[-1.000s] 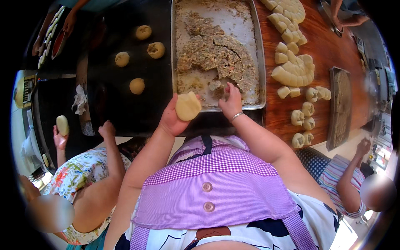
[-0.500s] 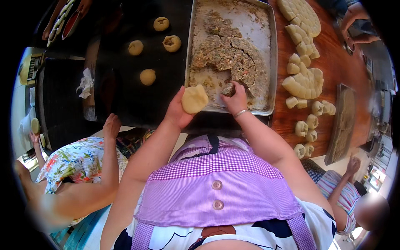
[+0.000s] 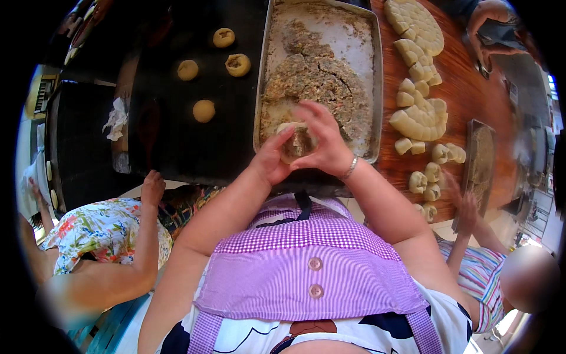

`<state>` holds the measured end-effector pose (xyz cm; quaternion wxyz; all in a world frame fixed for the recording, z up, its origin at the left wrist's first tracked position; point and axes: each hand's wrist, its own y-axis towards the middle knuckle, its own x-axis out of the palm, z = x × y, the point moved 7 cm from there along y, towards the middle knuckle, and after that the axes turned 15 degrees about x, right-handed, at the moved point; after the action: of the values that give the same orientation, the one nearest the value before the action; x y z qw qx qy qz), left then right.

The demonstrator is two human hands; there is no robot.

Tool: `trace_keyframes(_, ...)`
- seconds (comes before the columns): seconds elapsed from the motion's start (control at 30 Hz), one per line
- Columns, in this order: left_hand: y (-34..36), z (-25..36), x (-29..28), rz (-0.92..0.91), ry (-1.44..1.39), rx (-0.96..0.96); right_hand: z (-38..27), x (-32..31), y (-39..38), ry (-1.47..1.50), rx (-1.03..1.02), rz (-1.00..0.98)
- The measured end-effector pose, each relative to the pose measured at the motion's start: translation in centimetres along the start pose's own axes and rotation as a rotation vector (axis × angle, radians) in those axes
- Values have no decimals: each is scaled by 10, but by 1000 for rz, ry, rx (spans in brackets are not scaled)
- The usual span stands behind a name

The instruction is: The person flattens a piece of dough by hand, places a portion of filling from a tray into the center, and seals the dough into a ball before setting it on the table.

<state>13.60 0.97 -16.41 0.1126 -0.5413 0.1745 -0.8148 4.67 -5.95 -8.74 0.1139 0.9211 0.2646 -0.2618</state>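
My left hand [image 3: 271, 159] cradles a round of pale dough with brown, chunky filling [image 3: 299, 143] showing in its middle. Around the same dough curves my right hand [image 3: 331, 145], with its thumb at the near side and its fingers arched over the far side. Both hands are over the near edge of a metal tray [image 3: 377, 82]. Inside the tray lies a broad, cracked mass of the same chunky filling [image 3: 321, 74]. To the left, several round filled buns [image 3: 204, 110] sit on a dark surface, two of them with openings on top.
On the red-brown wooden table [image 3: 466, 76] at the right lie many cut dough pieces [image 3: 421, 121] and a second, narrower tray [image 3: 480, 153]. A crumpled white paper [image 3: 118, 119] is at the left. Co-workers stand on both sides, one in floral clothes [image 3: 112, 230], another in stripes [image 3: 480, 274].
My right hand has brought a lump of filling from the tray onto the dough in my left hand. Both hands now meet around it. The co-worker at right has reached toward the table.
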Motion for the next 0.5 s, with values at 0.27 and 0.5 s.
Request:
trace_keyframes(0.27, 8, -20, 19, -6, 153, 116, 58, 48, -39, 1479, 893, -192)
trace_keyframes(0.5, 7, -11, 27, 179, 464, 508, 47, 24, -35, 1013, 633, 189)
